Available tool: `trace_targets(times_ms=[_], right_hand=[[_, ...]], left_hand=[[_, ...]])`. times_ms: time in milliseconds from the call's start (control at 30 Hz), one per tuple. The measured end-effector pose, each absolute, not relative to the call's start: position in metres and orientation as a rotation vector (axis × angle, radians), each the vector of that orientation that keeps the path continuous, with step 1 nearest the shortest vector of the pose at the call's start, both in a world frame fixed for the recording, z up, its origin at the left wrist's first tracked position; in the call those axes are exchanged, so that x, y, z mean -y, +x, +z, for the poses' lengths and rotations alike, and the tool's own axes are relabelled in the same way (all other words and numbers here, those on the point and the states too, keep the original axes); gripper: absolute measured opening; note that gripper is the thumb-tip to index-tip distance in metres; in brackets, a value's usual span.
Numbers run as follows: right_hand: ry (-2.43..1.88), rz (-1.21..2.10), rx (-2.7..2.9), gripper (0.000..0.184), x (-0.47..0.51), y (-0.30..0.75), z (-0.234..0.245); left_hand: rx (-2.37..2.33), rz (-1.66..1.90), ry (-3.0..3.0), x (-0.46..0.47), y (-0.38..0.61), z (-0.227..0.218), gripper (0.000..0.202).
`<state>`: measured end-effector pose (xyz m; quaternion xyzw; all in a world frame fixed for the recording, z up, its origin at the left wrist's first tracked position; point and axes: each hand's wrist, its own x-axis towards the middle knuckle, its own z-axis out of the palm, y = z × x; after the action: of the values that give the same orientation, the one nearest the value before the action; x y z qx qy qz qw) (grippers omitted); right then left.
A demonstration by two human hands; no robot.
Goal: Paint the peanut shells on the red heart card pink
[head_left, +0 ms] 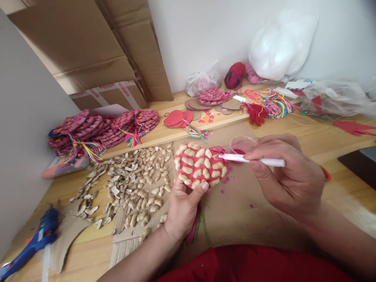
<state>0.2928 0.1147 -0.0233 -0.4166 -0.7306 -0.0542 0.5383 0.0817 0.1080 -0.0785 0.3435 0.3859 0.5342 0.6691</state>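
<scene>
Head view | wooden tabletop [91, 250] | loose peanut shells [141, 194] spread left | shell-covered red heart [202, 163], lower edge gripped in my left hand [185, 205] | slim white brush [236, 158] pinched in my right hand [289, 176], pink tip at the heart's upper right

Peanut-studded red heart [202, 166] in the left hand [185, 203], white pen-like tool [235, 157] in the right hand [290, 176], pink tip at the heart
</scene>
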Motion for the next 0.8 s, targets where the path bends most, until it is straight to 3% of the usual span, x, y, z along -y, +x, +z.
trace_targets(times_ms=[433,800], right_hand=[[-0.972,-0.136,1.818,0.022,-0.112,0.29,-0.024],[-0.989,-0.097,1.74,0.025,-0.112,0.291,-0.023]], left_hand=[[-0.98,1.258,1.034,-0.107,0.082,-0.069,0.034],[-0.935,1.222,1.015,-0.106,0.082,-0.068,0.035]])
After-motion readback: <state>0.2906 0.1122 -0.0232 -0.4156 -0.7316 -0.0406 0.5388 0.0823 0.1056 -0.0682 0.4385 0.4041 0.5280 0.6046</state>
